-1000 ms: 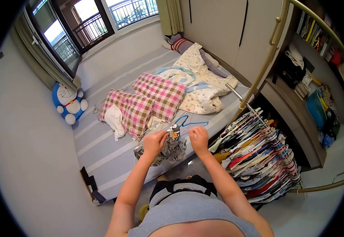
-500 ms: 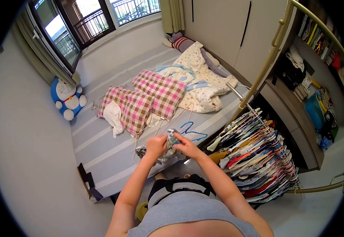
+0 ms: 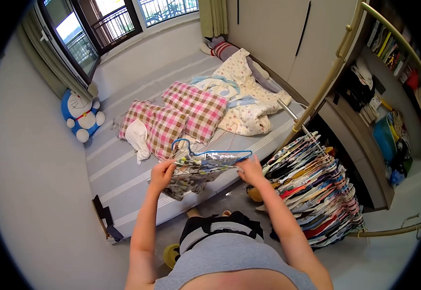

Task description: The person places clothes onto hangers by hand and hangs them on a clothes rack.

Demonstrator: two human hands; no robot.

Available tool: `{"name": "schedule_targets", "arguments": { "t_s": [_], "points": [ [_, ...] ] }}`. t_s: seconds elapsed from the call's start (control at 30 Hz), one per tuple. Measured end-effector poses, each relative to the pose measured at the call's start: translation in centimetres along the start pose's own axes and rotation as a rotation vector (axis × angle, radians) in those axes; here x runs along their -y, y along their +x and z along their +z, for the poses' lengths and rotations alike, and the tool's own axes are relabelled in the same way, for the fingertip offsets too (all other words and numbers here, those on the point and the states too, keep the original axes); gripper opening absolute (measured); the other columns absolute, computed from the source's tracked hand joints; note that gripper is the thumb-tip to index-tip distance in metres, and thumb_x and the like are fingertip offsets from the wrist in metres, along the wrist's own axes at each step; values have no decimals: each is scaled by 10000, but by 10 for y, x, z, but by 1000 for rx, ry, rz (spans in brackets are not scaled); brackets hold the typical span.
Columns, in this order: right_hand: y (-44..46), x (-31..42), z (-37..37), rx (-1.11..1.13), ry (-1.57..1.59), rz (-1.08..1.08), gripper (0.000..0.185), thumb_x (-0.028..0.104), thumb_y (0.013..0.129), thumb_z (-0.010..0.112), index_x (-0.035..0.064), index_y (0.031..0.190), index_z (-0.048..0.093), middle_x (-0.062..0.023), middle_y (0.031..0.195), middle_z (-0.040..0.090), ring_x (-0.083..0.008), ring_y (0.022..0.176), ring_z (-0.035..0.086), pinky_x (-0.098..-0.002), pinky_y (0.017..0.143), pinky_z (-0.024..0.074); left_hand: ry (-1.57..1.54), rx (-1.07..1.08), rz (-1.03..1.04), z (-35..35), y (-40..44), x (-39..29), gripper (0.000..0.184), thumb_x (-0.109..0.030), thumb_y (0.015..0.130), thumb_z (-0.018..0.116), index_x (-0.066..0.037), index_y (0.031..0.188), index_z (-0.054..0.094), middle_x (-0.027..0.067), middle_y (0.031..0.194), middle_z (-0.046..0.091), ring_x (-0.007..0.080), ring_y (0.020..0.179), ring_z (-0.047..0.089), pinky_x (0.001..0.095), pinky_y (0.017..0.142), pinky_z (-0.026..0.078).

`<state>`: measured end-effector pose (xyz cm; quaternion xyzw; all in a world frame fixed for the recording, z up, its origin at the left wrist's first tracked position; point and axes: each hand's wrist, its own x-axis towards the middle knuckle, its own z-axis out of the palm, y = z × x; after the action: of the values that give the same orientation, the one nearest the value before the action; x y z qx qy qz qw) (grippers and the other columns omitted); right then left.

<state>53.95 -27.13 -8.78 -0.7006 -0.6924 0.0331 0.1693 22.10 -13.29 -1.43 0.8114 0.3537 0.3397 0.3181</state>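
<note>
Your left hand [image 3: 162, 175] has its fingers closed on one side of the printed garment [image 3: 191, 178], and your right hand [image 3: 252, 171] pinches the other side, so the cloth stretches between them over the near edge of the bed [image 3: 135, 208]. The blue hanger [image 3: 217, 152] runs along the garment's top, one end just beside your right hand; you can't tell whether those fingers touch it. The garment's print is too small to read, as are the spines of the shelved books [image 3: 383, 42]. A Doraemon plush [image 3: 82, 116] sits against the wall.
</note>
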Motion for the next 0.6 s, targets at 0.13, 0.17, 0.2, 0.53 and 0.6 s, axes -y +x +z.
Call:
{"name": "schedule_targets", "arguments": {
  "t_s": [0.13,0.17,0.2,0.53,0.6],
  "points": [
    [0,-19,-19,49,41,88,153,197,751,603,157,892,645,-12,957,622,-185,995,529,-545,1002,237,152,38,49,-15,-8,-6,130,-124,795,601,-31,877,642,141,721,619,268,617,598,323,562,453],
    [0,-22,-19,57,46,104,140,192,752,602,158,881,647,-10,966,620,-184,996,527,-546,1001,239,211,36,108,-16,-9,-5,123,-132,789,610,-40,864,645,137,724,621,275,613,597,329,552,455],
    [2,-20,-23,67,50,118,128,188,754,601,159,870,648,-7,975,618,-182,996,524,-547,999,241,270,33,164,-16,-9,-4,117,-140,783,618,-50,850,648,133,726,623,281,609,596,334,543,457],
    [28,62,-29,-225,658,-88,214,245,727,661,92,876,643,-27,912,626,-209,904,564,-426,985,296,258,-108,252,34,-11,-2,100,-168,780,635,-76,816,652,118,701,628,288,569,591,354,498,446],
    [32,61,-22,-66,657,-22,221,259,731,667,83,863,641,-31,872,628,-218,835,576,-410,975,305,200,-84,221,43,-11,-7,119,-172,798,613,-65,831,651,143,710,619,310,578,588,375,502,439]
  ]
}}
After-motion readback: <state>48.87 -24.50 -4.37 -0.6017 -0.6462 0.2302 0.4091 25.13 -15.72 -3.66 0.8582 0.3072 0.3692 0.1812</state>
